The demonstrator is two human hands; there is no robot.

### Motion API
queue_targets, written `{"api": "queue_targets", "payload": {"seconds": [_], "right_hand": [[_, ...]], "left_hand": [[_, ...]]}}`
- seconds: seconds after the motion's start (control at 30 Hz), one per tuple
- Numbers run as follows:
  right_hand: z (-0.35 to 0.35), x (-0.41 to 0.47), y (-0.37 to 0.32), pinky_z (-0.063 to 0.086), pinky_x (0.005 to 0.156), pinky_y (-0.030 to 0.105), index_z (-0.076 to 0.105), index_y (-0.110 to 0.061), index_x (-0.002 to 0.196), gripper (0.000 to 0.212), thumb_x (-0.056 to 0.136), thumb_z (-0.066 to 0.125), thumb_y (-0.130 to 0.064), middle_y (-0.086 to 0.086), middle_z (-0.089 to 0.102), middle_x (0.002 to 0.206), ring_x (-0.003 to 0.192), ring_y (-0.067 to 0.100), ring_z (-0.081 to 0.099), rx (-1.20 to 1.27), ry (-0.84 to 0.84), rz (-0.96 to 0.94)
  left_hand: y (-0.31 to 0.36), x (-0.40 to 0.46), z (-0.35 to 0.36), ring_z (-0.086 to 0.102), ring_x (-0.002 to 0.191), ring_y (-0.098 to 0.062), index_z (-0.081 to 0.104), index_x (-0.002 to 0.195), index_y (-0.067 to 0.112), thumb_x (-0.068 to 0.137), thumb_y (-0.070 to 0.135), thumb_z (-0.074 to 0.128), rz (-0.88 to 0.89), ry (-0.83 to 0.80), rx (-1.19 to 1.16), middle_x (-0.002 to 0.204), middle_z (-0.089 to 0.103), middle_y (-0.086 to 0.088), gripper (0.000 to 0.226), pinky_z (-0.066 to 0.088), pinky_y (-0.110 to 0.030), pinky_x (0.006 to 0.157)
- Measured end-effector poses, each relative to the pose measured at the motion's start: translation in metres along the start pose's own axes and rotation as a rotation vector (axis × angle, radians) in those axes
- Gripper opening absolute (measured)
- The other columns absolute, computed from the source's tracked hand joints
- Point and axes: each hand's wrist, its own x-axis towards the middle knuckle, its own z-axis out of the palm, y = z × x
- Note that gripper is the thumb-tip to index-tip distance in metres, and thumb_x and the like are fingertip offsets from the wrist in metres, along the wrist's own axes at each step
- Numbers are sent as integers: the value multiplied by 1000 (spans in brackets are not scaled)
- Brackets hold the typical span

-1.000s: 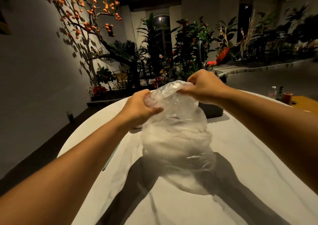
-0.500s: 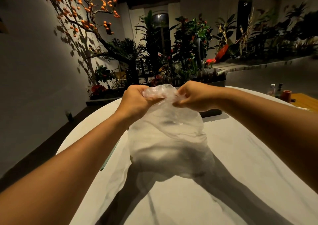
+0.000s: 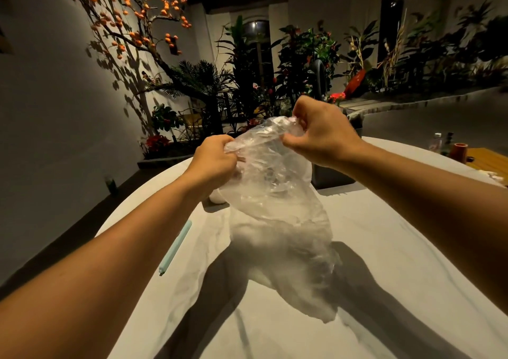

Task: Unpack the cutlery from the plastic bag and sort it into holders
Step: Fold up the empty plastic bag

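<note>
Gripping: my left hand (image 3: 213, 160) and my right hand (image 3: 320, 133) each pinch the gathered mouth of the crumpled clear plastic bag (image 3: 277, 202), fingers curled into the film.
Change, hands: half a second ago my two fists sat close together at level height; now they are pulled apart, the right one raised above the left.
Change, bag: its mouth is stretched into a slanted band between my hands, and the body hangs longer and narrower than before.
Bag position: held up over the pale marble-patterned round table (image 3: 384, 248), lower end hanging near the tabletop; contact with it cannot be told.
Bag contents: blurred behind the film; I cannot make out any cutlery.
Count, hands: two, both on the bag.
Count, bags: one.
Count, loose pieces: one slim pale-green rod (image 3: 176, 247) lying flat on the table to the left of the bag, apart from it.
Count, dark containers: one dark box-shaped container (image 3: 330, 177) standing on the table behind the bag, below my right wrist.
Count, far edge items: one orange cylindrical cup (image 3: 460, 152).
</note>
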Motion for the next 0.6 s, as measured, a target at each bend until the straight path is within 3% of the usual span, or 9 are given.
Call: {"api": "queue_targets", "payload": {"seconds": [0.13,0.2,0.27,0.37,0.47,0.53,0.6], "right_hand": [[2,-6,-4,45,57,31,46,-23,94,38,80,63,-54,-6,47,88,73,16,50,-46,202,-240],[2,-10,-9,46,56,27,52,-24,82,51,75,54,-74,-9,53,81,70,11,52,-106,41,-248],[7,-14,-10,53,63,30,62,-28,89,60,68,54,-84,-10,60,84,76,9,57,-298,-226,-194],[14,-19,-6,59,75,38,72,-25,101,34,80,74,-52,-10,68,91,82,10,64,-228,-459,-112],[14,-19,-3,59,79,43,70,-23,94,6,91,67,-27,-5,68,90,85,16,65,-142,-477,-84],[12,-18,-3,54,79,44,56,-18,98,12,97,54,-29,-1,59,90,88,24,59,-113,-386,-4],[13,-17,-2,51,80,44,46,-15,109,32,96,54,-43,0,55,97,92,26,57,6,-358,128]], "left_hand": [[-1,6,1,71,91,-42,69,84,8,93,13,58,-69,49,-97,90,73,-18,15,59,-58,80],[1,5,2,73,78,-32,67,82,9,94,17,66,-73,62,-150,86,71,-15,14,62,-48,76],[6,3,4,72,67,-20,67,88,7,94,19,69,-68,70,-189,85,70,-11,14,63,-40,70],[10,0,6,71,79,-26,67,103,-1,91,30,74,-65,57,-279,95,71,-19,33,62,-45,76],[15,-6,3,64,86,-27,68,95,2,89,43,72,-110,38,-285,93,68,-13,41,56,-46,84],[16,-6,1,69,97,-29,69,94,11,87,49,72,-147,36,-292,103,72,-10,38,55,-49,94],[18,-9,-3,68,100,-30,69,110,10,81,60,69,-188,5,-295,110,71,-9,57,54,-49,96]]}}
